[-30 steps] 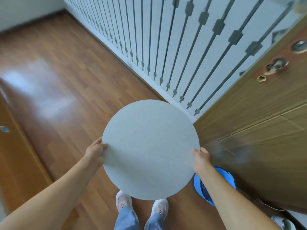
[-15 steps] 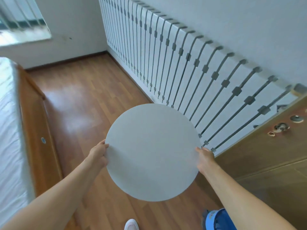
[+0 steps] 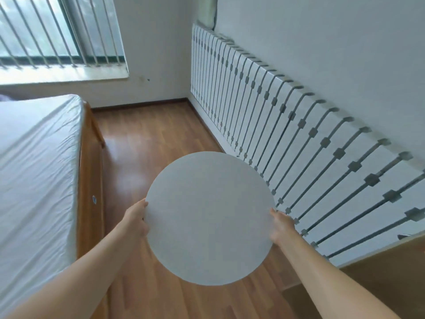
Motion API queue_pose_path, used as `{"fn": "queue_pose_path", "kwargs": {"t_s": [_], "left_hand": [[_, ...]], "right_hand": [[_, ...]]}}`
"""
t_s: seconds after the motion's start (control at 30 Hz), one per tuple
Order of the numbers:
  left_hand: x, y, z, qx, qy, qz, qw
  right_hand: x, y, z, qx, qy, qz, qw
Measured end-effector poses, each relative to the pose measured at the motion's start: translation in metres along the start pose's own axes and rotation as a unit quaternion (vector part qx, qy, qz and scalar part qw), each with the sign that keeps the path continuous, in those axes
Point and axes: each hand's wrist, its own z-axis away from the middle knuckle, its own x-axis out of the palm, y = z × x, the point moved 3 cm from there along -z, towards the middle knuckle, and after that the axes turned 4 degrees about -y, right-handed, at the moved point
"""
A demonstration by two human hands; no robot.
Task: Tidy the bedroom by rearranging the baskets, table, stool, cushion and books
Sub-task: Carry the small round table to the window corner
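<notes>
A round white table (image 3: 210,218) is seen from above as a plain disc, and whatever stands beneath its top is hidden by it; it is judged to be carried clear of the floor. It is gripped at opposite sides of its rim. The left hand (image 3: 135,218) is closed on the left edge and the right hand (image 3: 281,225) on the right edge, each with the thumb at the top face and the fingers out of sight below. The table is thus centred between the two hands, straight ahead of the body, with neither hand nearer. Being round, it has no long axis, so only the line between the grips is left to steer by. A strip of wooden floor (image 3: 149,134) lies ahead, bounded by the bed (image 3: 34,157) on the left and the slatted white radiator cover (image 3: 299,139) along the right wall. The passage between these two is what the coming move is judged to turn on.
</notes>
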Motion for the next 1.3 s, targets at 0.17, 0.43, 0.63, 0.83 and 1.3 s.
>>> {"fn": "queue_pose_path", "kwargs": {"t_s": [0.17,0.43,0.63,0.83,1.3], "left_hand": [[-0.001,0.022,-0.006,-0.017,-0.007,0.034,0.999],[0.018,0.065,-0.056,0.000,0.052,0.018,0.999],[0.066,0.113,-0.088,-0.002,0.066,0.026,0.997],[0.090,0.150,-0.116,0.005,0.056,0.026,0.998],[0.140,0.249,-0.204,-0.004,0.069,0.100,0.993]], "right_hand": [[0.029,-0.009,-0.033,0.012,-0.014,0.021,1.000],[0.096,-0.050,-0.080,0.024,-0.054,0.051,0.997],[0.145,-0.100,-0.139,0.040,-0.083,0.057,0.994],[0.193,-0.145,-0.186,0.036,-0.108,0.061,0.992],[0.319,-0.205,-0.279,0.027,-0.136,0.058,0.989]]}}
